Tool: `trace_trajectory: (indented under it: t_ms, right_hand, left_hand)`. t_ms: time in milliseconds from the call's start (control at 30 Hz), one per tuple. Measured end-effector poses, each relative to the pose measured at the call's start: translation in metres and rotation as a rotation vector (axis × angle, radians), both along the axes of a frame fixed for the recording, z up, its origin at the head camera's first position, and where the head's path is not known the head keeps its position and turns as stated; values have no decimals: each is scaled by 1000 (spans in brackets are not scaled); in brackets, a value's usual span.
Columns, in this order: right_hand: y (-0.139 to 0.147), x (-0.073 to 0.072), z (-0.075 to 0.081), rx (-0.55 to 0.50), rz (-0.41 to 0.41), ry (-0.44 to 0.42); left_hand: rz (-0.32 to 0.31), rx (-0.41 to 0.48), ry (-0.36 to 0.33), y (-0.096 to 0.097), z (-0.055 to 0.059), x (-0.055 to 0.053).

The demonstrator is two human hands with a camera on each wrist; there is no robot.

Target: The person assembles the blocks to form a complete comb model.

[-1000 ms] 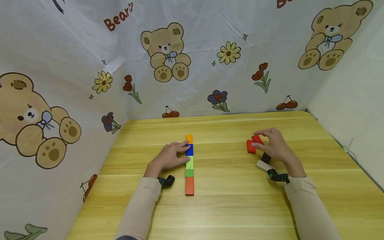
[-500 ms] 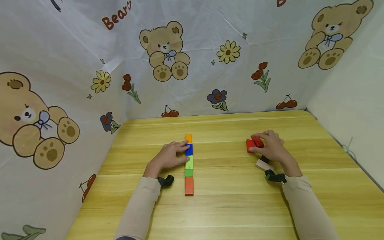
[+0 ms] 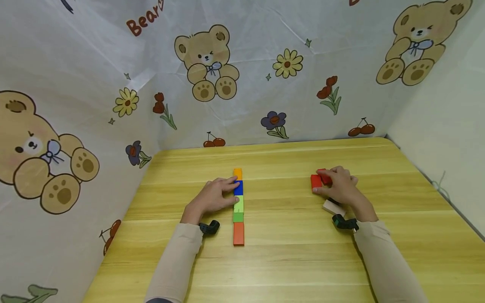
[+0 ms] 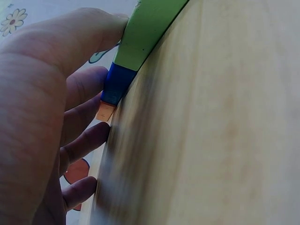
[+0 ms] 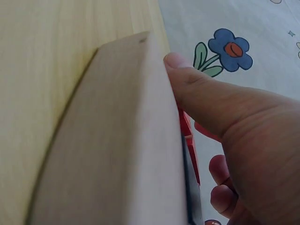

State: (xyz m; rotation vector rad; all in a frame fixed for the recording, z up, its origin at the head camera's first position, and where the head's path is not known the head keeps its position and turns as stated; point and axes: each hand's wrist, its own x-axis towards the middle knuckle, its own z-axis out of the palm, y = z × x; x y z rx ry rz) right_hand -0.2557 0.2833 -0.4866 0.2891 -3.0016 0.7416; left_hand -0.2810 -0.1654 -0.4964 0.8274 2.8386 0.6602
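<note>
A straight row of blocks lies on the table: orange [image 3: 237,172], blue block [image 3: 238,187], light green block [image 3: 238,207], green block [image 3: 238,217] and orange-red block [image 3: 238,234]. My left hand [image 3: 212,195] rests against the row's left side, its thumb at the light green block and fingertips at the blue and orange ones. On the right, my right hand [image 3: 342,187] pinches a red block [image 3: 325,179] between thumb and fingers. Another red block [image 3: 315,182] lies against it on the left. The thumb partly covers both.
A pale wooden block [image 3: 333,208] lies under the right wrist, beside a mostly hidden black block [image 3: 335,201]. The wooden table [image 3: 280,261] meets a bear-print cloth [image 3: 246,118] at the back and left.
My right hand has closed in on the red block, which tilted half a second ago and now lies more level beside the other red one. The left hand keeps its place.
</note>
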Motion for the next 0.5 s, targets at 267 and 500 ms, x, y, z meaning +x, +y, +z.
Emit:
trace_trajectory:
  t_ms: [267,500]
  right_hand:
    - [2,-1,1,17,2,-21]
    - [2,-1,-1,1,-5,-21]
  left_hand:
    - [-2,-2,4,-1,-1,-2]
    - [-5,2,11,-1,-3,-2]
